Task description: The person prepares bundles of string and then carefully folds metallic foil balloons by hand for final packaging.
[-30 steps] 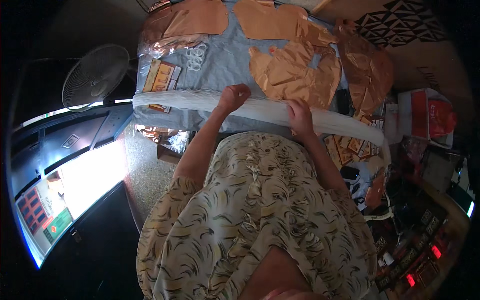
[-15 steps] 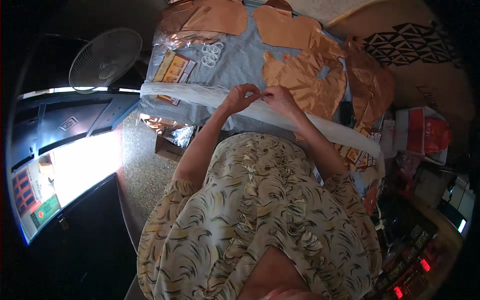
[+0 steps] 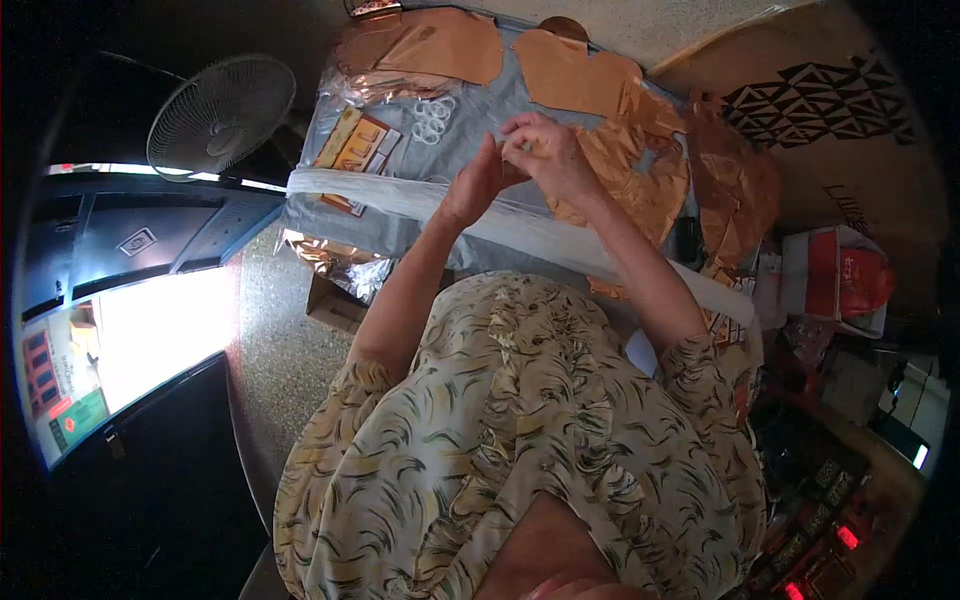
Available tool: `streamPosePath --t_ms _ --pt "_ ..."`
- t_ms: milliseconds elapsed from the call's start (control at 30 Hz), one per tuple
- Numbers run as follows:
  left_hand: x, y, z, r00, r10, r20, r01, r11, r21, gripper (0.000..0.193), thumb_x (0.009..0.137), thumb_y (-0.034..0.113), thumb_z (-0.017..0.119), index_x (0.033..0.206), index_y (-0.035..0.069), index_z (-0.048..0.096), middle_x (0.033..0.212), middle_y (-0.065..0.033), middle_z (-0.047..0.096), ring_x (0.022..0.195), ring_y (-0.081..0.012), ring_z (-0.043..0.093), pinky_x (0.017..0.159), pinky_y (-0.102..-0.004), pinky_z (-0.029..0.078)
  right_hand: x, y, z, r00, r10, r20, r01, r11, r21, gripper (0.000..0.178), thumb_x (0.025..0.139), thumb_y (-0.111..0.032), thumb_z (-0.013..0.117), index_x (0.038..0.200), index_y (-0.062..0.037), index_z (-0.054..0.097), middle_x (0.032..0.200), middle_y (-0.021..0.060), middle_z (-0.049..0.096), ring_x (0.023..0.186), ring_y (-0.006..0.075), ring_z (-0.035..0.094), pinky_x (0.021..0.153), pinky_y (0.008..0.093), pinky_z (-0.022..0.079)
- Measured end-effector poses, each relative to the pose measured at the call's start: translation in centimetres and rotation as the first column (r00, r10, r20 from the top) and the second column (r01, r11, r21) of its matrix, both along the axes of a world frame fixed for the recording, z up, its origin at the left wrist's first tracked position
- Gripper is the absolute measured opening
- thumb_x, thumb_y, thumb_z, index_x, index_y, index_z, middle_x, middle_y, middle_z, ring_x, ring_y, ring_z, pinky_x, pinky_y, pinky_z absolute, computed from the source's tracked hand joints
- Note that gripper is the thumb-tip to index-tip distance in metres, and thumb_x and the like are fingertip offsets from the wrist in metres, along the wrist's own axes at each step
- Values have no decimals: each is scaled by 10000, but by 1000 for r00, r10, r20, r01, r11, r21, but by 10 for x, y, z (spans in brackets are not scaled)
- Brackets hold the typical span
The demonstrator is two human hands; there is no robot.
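Note:
My left hand [image 3: 474, 186] and my right hand [image 3: 552, 158] meet above the middle of a grey-blue cloth [image 3: 395, 232]. Both are closed, the fingertips pinched near each other; whatever lies between them is too fine to make out. Beneath my wrists a long bundle of white threads [image 3: 385, 192] stretches across the cloth's near side. Just beyond my right hand lie flat copper-coloured foil balloons [image 3: 580, 72], some of them crumpled. A small pile of white rings [image 3: 433, 120] sits to the left of my hands, beside a printed card packet [image 3: 357, 142].
A fan [image 3: 222, 118] stands at the left, above a bright doorway. Below the cloth's left edge is an open cardboard box [image 3: 335, 305] with shiny foil. A large cardboard sheet [image 3: 800, 170] leans at the right, near a red and white bag [image 3: 840, 280].
Both hands have lifted off the white thread bundle and moved a little farther away, drawing closer together. My right hand has turned, its fingers now bent over the left.

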State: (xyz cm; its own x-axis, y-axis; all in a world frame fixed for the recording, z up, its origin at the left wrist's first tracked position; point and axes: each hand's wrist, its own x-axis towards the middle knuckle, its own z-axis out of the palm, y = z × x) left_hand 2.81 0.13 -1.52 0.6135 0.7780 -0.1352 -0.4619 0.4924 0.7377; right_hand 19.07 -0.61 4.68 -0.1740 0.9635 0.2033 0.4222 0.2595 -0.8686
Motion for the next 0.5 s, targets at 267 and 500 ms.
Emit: streamPosePath --t_ms 267,500 --pt "-36 14 42 945 8 -326 56 981 186 282 1058 335 525 1154 77 580 759 33 517 765 -127 581 727 -281 493 30 7 19 764 -273 -584 13 912 -410 145 878 -93 697 985 3 722 1022 57 711 954 119 646 806 269 497" --pt "-41 23 63 663 338 -668 245 745 620 244 962 240 687 993 5 743 758 17 638 677 -40 506 593 -244 429 58 0 -2 992 -89 -93 37 890 -455 202 931 -87 675 1103 12 714 1013 50 717 901 75 627 771 249 505"
